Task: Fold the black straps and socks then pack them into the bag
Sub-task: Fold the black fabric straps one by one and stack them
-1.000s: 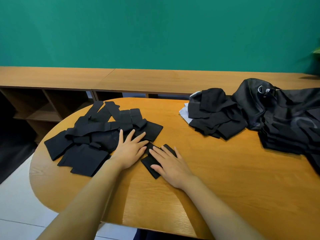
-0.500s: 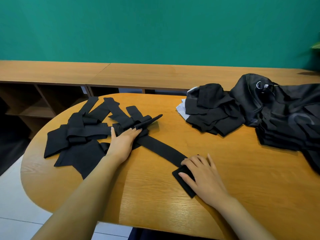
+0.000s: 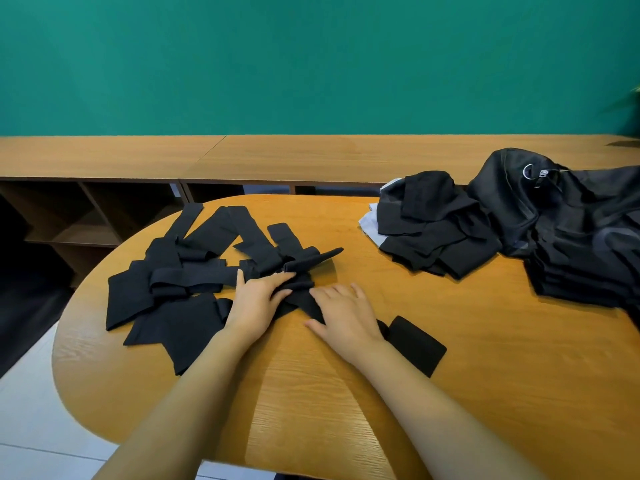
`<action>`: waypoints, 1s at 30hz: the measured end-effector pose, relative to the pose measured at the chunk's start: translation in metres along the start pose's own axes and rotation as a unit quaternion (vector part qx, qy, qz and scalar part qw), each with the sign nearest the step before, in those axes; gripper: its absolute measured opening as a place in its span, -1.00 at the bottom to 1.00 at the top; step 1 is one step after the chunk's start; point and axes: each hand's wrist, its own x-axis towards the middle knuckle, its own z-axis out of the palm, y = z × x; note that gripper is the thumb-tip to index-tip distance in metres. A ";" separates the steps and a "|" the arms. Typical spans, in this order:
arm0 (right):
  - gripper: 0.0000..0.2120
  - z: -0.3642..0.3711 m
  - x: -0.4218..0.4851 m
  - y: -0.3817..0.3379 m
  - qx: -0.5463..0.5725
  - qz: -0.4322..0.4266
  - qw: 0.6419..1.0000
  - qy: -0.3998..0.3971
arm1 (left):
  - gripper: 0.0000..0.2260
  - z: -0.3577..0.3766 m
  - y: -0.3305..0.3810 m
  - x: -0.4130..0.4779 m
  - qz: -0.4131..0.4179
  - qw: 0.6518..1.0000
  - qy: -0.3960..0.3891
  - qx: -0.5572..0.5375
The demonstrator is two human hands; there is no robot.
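Pressing down on the wooden surface [image 3: 346, 427] nearest me, I had one black strap [image 3: 415, 344] stretched slantwise, its doubled end lying free just right of my wrist. My right fingers [image 3: 330, 296] lay flat and spread on the middle of that strap, gripping nothing. They only pinned it so that, as I judged, it would not slide while I squared it for folding. My left fingers [image 3: 277, 284] were likewise straight, pressed where the strap ran into the heap of straps [image 3: 173, 289], holding the tangle back so one piece could be parted from the rest. That heap sprawled leftward across the surface, unfolded. Farther off to the right sat the socks [image 3: 433, 230], a dark pile with something pale under its left edge. They lay right against the bag [image 3: 554, 216], which slumped at the far right, handy for packing. Whether anything was inside it I could not tell. Beyond stood a low shelf [image 3: 104, 216] and a green wall [image 3: 311, 64].
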 end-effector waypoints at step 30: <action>-0.78 0.033 0.020 -0.004 0.178 0.094 0.968 0.153 | -0.77 0.020 -0.002 -0.005 -0.074 0.986 0.127 -0.076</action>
